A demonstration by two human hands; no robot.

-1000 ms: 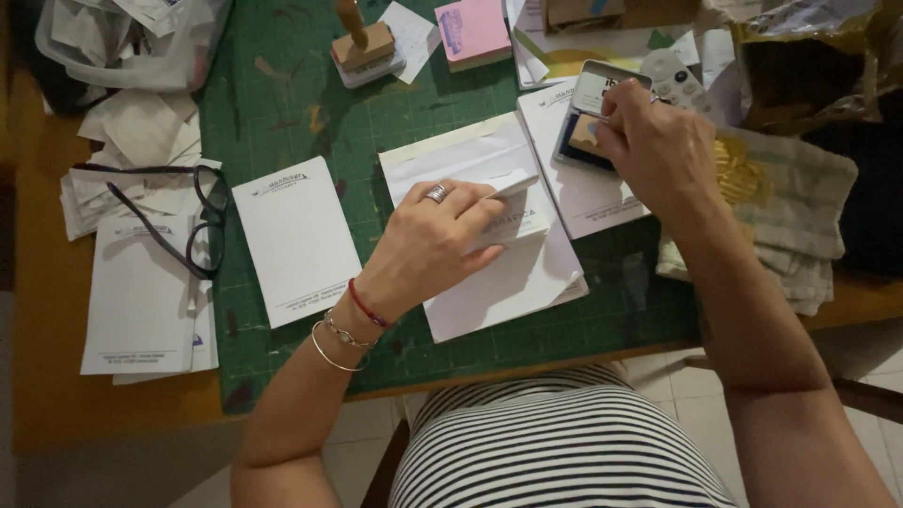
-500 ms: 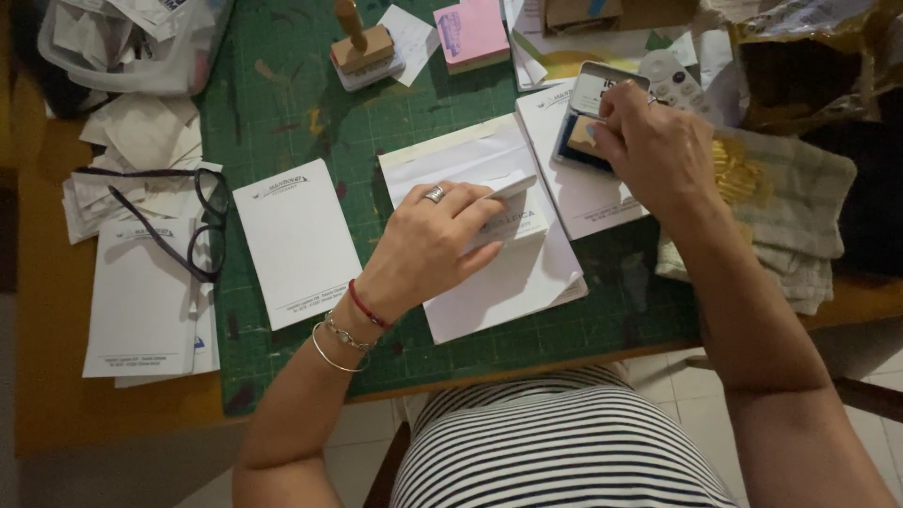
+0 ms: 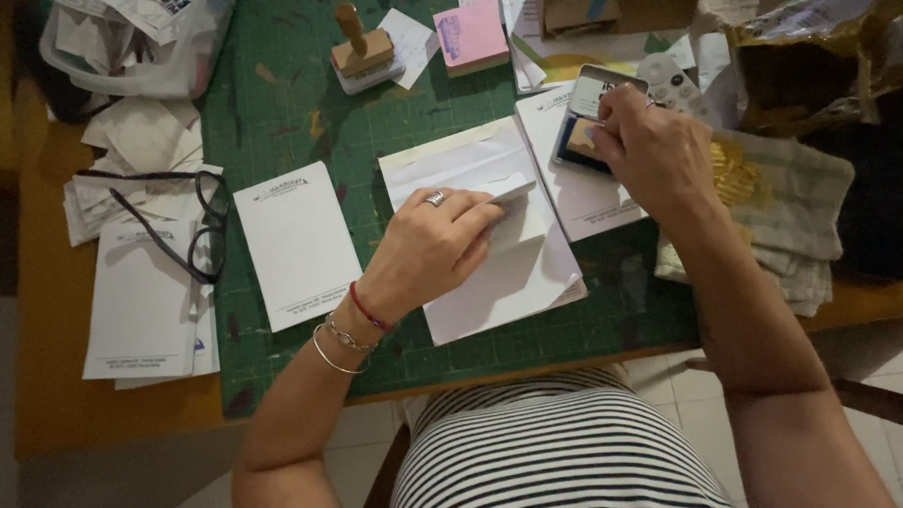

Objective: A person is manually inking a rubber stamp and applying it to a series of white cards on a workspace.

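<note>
My left hand (image 3: 428, 249) rests on a white envelope (image 3: 513, 282) in the middle of the green cutting mat (image 3: 282, 113), with the fingers pinching a folded white edge of it (image 3: 515, 194). My right hand (image 3: 658, 150) is closed around a small wooden stamp block (image 3: 581, 137) and presses it into an open ink pad tin (image 3: 591, 105). The tin stands on a white printed sheet (image 3: 583, 202) at the upper right of the mat.
A printed white sheet (image 3: 296, 245) lies left of the envelope. Black glasses (image 3: 193, 230) rest on a stack of similar sheets (image 3: 141, 301). A wooden handled stamp (image 3: 362, 47) and pink sticky notes (image 3: 470, 36) sit at the back. A folded cloth (image 3: 781, 216) lies to the right.
</note>
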